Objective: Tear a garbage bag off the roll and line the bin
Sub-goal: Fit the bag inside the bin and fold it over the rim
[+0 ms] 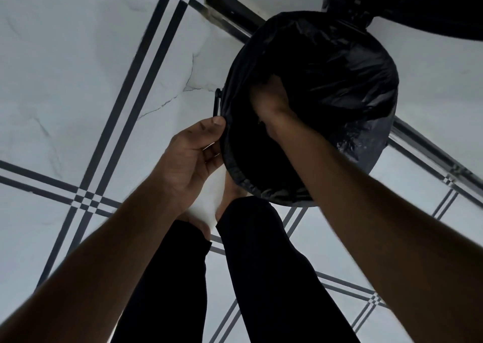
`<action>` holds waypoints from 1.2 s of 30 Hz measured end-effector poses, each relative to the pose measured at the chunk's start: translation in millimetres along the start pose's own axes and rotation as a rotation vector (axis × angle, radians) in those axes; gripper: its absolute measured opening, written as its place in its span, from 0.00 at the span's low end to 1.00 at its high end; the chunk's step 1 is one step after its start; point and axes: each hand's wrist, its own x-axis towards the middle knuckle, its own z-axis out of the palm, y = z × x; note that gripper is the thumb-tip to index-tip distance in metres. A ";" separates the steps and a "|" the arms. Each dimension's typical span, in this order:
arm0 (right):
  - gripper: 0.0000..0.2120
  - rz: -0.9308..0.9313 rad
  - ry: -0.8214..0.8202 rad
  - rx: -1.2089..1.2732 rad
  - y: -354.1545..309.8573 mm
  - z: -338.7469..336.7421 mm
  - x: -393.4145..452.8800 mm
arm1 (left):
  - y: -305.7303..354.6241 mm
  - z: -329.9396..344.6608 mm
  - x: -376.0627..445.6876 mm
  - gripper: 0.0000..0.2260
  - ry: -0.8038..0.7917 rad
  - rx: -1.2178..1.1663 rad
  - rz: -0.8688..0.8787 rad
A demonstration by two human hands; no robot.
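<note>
- Down over the bin (pixel 219 101) on the tiled floor (pixel 78 81), black garbage bag (pixel 339 76) already draped over the mouth and folded down the outside.
- Left hand (pixel 194 159) at the near-left rim, thumb and curled fingers pinching the bag's edge against the side.
- Right hand (pixel 271 99) plunged inside the bag, blurred; pressing the film down and outward by the look of it, but whether fingers are spread or curled, cannot tell.
- Step in hand, judged from this: seating the liner, with the tear from the roll seemingly done and no roll in view.
- To do it well: keep that left pinch firm as the anchor, so the inner push does not drag the cuff back over the rim.
- Push with a flat palm, not fingertips: thin film, easy to puncture or stretch.
- Work downward and round the wall, chasing trapped air out towards the open mouth.
- Far side looks puffed and creased; worth smoothing there next.
- Then a check all round the rim for an even overhang, deepest where it looks shallow.
- Risk: too hard a shove tipping a light bin, or pulling the near edge loose.
- Dark trouser legs (pixel 261 264) close below the bin; some dark object (pixel 431 2) at top right, unclear what.
</note>
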 end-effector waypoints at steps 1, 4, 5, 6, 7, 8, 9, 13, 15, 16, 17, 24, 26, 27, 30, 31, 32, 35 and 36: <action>0.22 -0.088 0.012 -0.263 0.2 -13.6 -1.2 | 0.3 0.2 -0.1 0.11 -0.003 0.007 0.000; 0.18 -0.345 0.120 -0.840 11.9 -54.5 6.3 | 0.4 0.4 0.7 0.11 -0.010 0.025 0.001; 0.18 -0.404 0.124 -0.958 15.4 -63.8 9.0 | 0.1 -0.1 1.3 0.11 -0.015 0.033 0.002; 0.18 -0.413 0.099 -1.058 19.1 -70.9 13.7 | 0.1 -1.2 2.0 0.10 -0.023 0.042 0.005; 0.20 -0.394 0.057 -1.143 23.7 -77.2 19.5 | 0.4 -1.8 2.8 0.10 -0.033 0.053 0.010; 0.22 -0.360 -0.002 -1.218 32.7 -82.9 29.8 | 0.5 -2.0 3.5 0.10 -0.041 0.062 0.016; 0.26 -0.293 -0.074 -1.294 40.0 -85.6 37.7 | 0.3 -2.1 3.9 0.10 -0.045 0.067 0.020; 0.31 -0.193 -0.467 -1.278 83.0 -84.6 44.9 | -2.4 -3.6 5.4 0.11 -0.054 0.055 0.034; 0.27 -0.187 -0.507 -1.245 85.4 -74.7 39.9 | -1.3 -3.8 5.1 0.12 -0.058 0.072 0.034; 0.25 -0.223 -0.465 -1.296 80.1 -66.2 38.5 | 0.0 -3.5 4.5 0.11 -0.053 0.082 0.032; 0.23 -0.278 -0.378 -1.305 69.2 -60.4 29.4 | 1.2 -2.6 3.1 0.10 -0.041 0.093 0.026; 0.26 -0.340 -0.385 -1.522 62.2 -98.1 -58.4 | 14.1 6.9 -5.6 0.06 0.065 0.213 -0.028; 0.31 -0.260 -0.538 -1.535 79.5 -109.3 -67.7 | 15.3 7.8 -5.5 0.06 0.067 0.234 -0.032; 0.35 -0.240 -0.537 -1.495 89.8 -108.8 -68.4 | 14.4 7.6 -4.5 0.06 0.055 0.244 -0.031; 0.34 -0.145 -0.528 -1.254 121.1 -85.5 -34.4 | 12.1 4.6 0.8 0.06 -0.004 0.264 -0.018; 0.33 -0.042 -0.572 -1.199 129.2 -69.5 -16.3 | 12.2 3.5 2.5 0.06 -0.019 0.261 -0.009; 0.33 0.022 -0.591 -1.126 139.9 -48.7 -0.4 | 11.6 2.8 3.7 0.05 -0.027 0.248 -0.003; 0.30 0.087 -0.629 -1.031 143.7 -26.6 6.7 | 7.1 2.1 3.1 0.05 -0.021 0.192 0.005; 0.26 0.053 -0.505 -0.931 123.2 -26.0 4.8 | 4.9 2.1 1.4 0.06 0.001 0.182 0.013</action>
